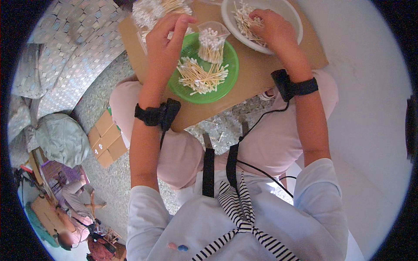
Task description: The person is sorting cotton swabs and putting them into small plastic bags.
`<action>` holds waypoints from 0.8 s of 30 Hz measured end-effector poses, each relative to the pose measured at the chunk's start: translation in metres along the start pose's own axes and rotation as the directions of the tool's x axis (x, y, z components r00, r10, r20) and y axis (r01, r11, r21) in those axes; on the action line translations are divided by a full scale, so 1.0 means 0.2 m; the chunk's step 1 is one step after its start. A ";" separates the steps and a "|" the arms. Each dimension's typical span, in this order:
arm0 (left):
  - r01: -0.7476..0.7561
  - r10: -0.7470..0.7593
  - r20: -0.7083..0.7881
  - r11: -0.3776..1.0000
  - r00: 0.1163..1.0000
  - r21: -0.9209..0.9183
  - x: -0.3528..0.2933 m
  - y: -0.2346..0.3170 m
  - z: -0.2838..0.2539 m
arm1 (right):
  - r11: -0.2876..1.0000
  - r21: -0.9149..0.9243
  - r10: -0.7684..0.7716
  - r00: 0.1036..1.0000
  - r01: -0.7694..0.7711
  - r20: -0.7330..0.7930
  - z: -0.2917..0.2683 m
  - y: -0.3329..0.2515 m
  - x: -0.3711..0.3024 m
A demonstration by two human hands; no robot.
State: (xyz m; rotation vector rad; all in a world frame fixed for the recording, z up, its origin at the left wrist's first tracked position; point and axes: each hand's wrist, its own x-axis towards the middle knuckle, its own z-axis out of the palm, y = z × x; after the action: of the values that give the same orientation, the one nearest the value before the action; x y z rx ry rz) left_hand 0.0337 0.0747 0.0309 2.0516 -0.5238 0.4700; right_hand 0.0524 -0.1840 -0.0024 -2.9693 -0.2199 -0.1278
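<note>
My left hand hovers over the left rim of a green plate, thumb apart from the bent fingers, with nothing visible in it. On that plate lies a loose heap of cotton swabs. A clear bag packed with cotton swabs stands behind the heap. At the upper right, my right hand reaches into a white bowl. Its fingers are bent and closed on the cotton swabs there; the fingertips are partly hidden.
A brown cardboard sheet lies across my knees under the plate and bowl. More bagged cotton swabs sit at its far left. Black cables run from my wrist straps. A cardboard box, a grey-green sack and another person are at left.
</note>
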 end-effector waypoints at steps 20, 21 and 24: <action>0.003 0.002 0.054 0.996 0.999 -0.086 -0.01 -0.04 0.03 | 0.864 0.501 0.133 0.982 -0.049 -0.134 -0.24 -0.16 -0.03; -0.009 0.015 0.057 0.995 0.998 -0.096 0.00 -0.04 0.03 | 0.864 0.500 0.135 0.982 -0.050 -0.134 -0.23 -0.15 -0.03; -0.057 0.064 0.088 0.996 0.994 -0.070 0.01 -0.05 0.03 | 0.882 0.470 0.077 0.976 0.029 -0.206 -0.17 -0.11 -0.01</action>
State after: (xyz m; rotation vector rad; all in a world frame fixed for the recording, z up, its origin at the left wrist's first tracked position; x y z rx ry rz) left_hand 0.0411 0.0745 0.0212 2.0037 -0.6492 0.3915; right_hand 0.0444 -0.1688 0.0345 -2.4456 -0.1571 -0.3441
